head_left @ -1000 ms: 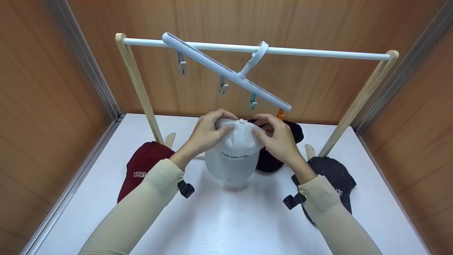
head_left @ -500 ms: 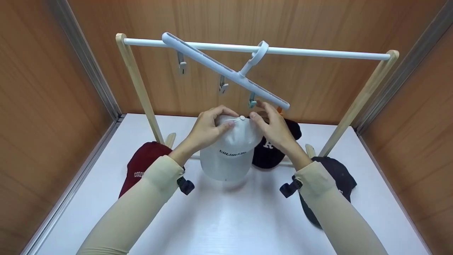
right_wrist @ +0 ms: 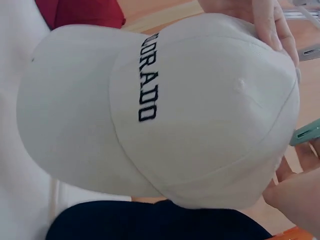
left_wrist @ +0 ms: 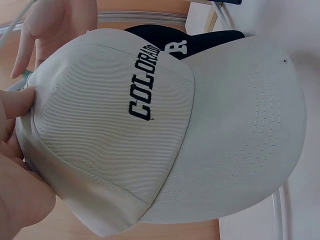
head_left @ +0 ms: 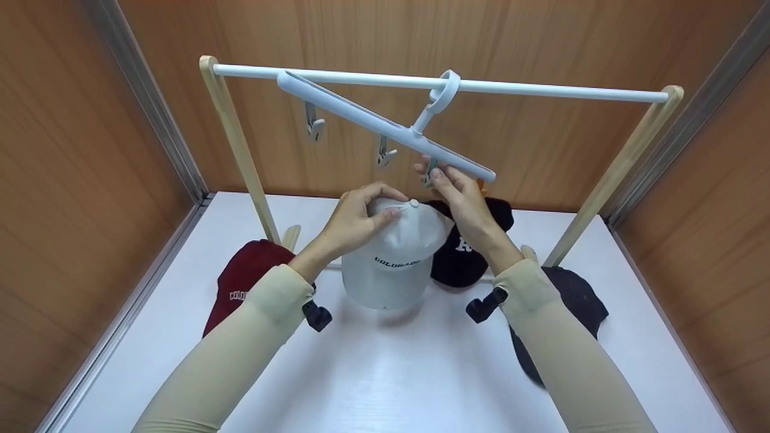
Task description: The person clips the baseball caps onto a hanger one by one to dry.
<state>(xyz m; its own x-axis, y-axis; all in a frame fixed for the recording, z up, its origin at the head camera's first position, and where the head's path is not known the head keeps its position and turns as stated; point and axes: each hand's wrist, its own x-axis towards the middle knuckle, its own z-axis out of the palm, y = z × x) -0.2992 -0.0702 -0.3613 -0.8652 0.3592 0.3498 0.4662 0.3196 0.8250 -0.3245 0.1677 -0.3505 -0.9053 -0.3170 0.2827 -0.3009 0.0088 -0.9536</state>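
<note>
On my feed, the left hand (head_left: 360, 218) pinches the crown of the white cap (head_left: 402, 240) between thumb and fingers. The right hand (head_left: 468, 201) has its thumb and fingers bent about the green clip (right_wrist: 306, 132); I can't tell whether they squeeze it. The white cap is in the middle, up off the table (head_left: 367, 373) and just below the hanger (head_left: 379, 125), its brim pointing down and near, with COLORADO in dark letters above the brim. Left of the green clip I see two grey clips (head_left: 316, 126), both hanging from the hanger, which slopes down to the right. Its hook goes over the white rail (head_left: 559, 90), and wooden legs (head_left: 237, 144) stand at the left and right ends. Beyond the white cap, to its right, is a black cap (head_left: 458, 264) with a white R. A red cap (head_left: 249, 270) lies on the left, partly behind the left sleeve (head_left: 222, 355); a dark cap (head_left: 580, 297) lies on the right, partly covered by the right sleeve (head_left: 577, 361).
</note>
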